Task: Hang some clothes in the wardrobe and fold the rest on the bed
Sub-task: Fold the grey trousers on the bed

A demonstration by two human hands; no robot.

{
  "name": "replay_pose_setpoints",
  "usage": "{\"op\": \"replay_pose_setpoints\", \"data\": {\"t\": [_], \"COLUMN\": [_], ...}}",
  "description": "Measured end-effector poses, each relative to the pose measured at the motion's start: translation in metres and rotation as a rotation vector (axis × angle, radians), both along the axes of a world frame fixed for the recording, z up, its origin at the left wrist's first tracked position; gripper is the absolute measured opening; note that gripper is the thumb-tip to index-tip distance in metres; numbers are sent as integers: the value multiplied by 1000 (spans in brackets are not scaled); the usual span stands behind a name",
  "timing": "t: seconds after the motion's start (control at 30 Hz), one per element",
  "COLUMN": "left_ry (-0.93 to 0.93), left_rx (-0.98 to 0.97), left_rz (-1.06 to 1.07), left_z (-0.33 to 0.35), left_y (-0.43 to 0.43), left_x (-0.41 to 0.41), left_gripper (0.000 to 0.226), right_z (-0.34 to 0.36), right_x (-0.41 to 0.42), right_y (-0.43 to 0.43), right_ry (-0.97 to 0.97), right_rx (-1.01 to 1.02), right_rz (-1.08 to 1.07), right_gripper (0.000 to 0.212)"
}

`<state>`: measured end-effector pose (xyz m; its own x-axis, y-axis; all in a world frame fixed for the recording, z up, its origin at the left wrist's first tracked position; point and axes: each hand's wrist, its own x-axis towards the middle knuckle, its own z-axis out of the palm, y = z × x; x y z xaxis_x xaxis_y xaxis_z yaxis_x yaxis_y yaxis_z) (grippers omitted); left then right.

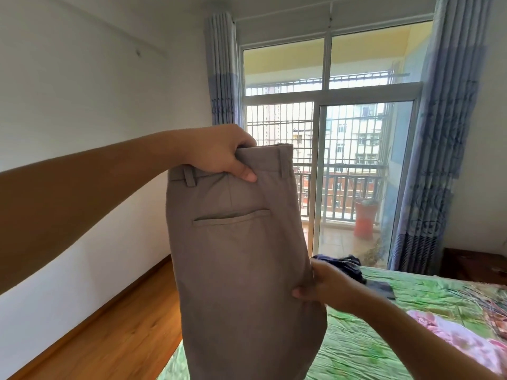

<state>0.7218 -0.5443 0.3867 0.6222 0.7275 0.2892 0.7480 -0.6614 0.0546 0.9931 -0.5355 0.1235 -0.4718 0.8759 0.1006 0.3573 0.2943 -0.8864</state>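
Grey-brown trousers [241,264] hang upright in front of me, back pocket facing the camera. My left hand [219,152] grips the waistband at the top, thumb over the front and fingers behind. Lower down, my right hand [326,286] pinches the trousers' right edge at thigh height. The legs drop out of view at the bottom. Behind the trousers lies the bed [384,325] with a green flowered cover. A dark blue garment [348,266] sits crumpled on its far corner.
A glass balcony door [356,174] with blue curtains [439,160] fills the far wall. A dark wooden nightstand [474,267] stands at the right. Wooden floor [123,325] runs along the white left wall. No wardrobe is in view.
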Motion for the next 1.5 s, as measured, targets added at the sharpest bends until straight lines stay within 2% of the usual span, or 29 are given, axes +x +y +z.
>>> {"op": "replay_pose_setpoints", "data": {"t": [0.07,0.1,0.17,0.27,0.33,0.43,0.57,0.8,0.87,0.93,1.1,1.23,1.33,1.5], "left_ry": [-5,-7,-1,12,44,37,-318,-1028,-1174,-1237,-1246,-1208,-1069,-834], "left_rx": [-22,-25,-40,-80,-123,-273,-372,-280,-228,-155,-5,21,9,-130], "left_rz": [-12,-22,-44,-59,6,151,107,-85,-167,-265,-447,-358,-174,82], "left_z": [-4,-6,-10,-15,-11,-11,-46,-80,-72,-58,-25,-38,-75,-179], "left_y": [-3,-5,-10,-17,-21,-27,-37,-82,-98,-113,-122,-90,-49,25], "left_x": [4,6,11,16,7,-26,-62,-51,-41,-32,-13,-3,-1,5], "left_gripper": [30,31,31,28,32,36,30,47,49,50,50,43,46,57], "right_z": [40,65,115,163,167,161,156,165,180,197,230,215,173,63], "right_x": [-14,-23,-38,-48,-47,-44,-34,-11,-4,3,16,23,32,44], "right_y": [-12,-20,-32,-44,-44,-44,-43,-78,-92,-105,-111,-81,-39,28], "right_ry": [182,279,367,285,344,459,465,634,664,689,750,750,574,209], "right_rx": [30,94,290,509,503,470,486,529,581,646,768,677,566,385], "right_rz": [12,6,-56,-178,-187,-215,-240,-172,-154,-132,-129,-121,-216,-383], "right_gripper": [60,62,52,31,22,22,22,28,34,35,29,30,38,24]}}
